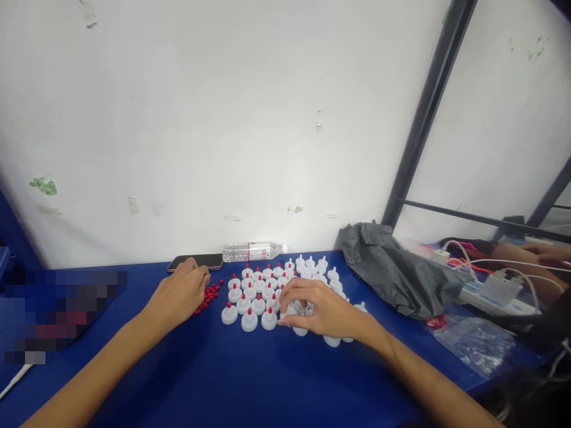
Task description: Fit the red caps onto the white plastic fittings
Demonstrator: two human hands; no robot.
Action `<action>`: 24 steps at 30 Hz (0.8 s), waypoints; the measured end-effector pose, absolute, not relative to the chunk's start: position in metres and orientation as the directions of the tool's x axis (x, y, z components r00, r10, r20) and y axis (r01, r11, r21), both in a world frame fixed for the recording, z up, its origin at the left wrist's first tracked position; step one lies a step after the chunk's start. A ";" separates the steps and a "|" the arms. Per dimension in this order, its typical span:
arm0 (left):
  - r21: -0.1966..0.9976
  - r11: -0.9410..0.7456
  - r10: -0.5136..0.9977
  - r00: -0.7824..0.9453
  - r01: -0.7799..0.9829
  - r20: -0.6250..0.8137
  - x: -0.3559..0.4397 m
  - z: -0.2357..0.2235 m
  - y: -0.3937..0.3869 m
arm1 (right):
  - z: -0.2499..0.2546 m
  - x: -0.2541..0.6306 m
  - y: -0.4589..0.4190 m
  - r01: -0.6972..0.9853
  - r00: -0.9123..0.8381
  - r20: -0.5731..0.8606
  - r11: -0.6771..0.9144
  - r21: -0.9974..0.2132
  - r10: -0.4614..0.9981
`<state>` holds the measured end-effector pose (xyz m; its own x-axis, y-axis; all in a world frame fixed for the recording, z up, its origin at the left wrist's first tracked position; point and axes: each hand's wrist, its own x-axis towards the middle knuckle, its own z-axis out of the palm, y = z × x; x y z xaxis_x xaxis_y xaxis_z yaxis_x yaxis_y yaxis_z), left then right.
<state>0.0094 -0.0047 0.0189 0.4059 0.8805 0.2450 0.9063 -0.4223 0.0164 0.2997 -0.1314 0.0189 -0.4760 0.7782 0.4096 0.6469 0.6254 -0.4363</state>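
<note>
My left hand (182,292) is bent down at the left edge of a small pile of red tip caps (209,295). Its fingers are curled together, and their tips are hidden, so what they pinch does not show. Around a white nozzle cap (289,311), the thumb and fingers of my right hand (314,306) are closed. Between the hands stand rows of white nozzle caps with red tips (249,321), all upright. Behind and beside my right hand are several white nozzle caps with bare spouts (322,263); the hand partly covers some.
A phone (216,261) and a clear bottle (250,251) lie by the wall on the blue table (250,380). To the right are a grey plastic bag (388,267), a clear bag (475,342) and a power strip with cables (504,297). Another person's hands (530,255) show at far right.
</note>
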 end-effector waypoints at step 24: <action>0.062 -0.310 0.950 0.306 0.949 0.056 -0.004 0.016 0.004 | 0.027 0.306 -0.130 0.805 -0.405 0.396 0.527 -0.273 0.824</action>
<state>-0.0044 0.0039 0.0164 0.3063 0.9503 0.0563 0.9489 -0.3096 0.0619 0.3065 -0.1296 0.0270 -0.4052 0.8239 0.3962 0.8050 0.5270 -0.2726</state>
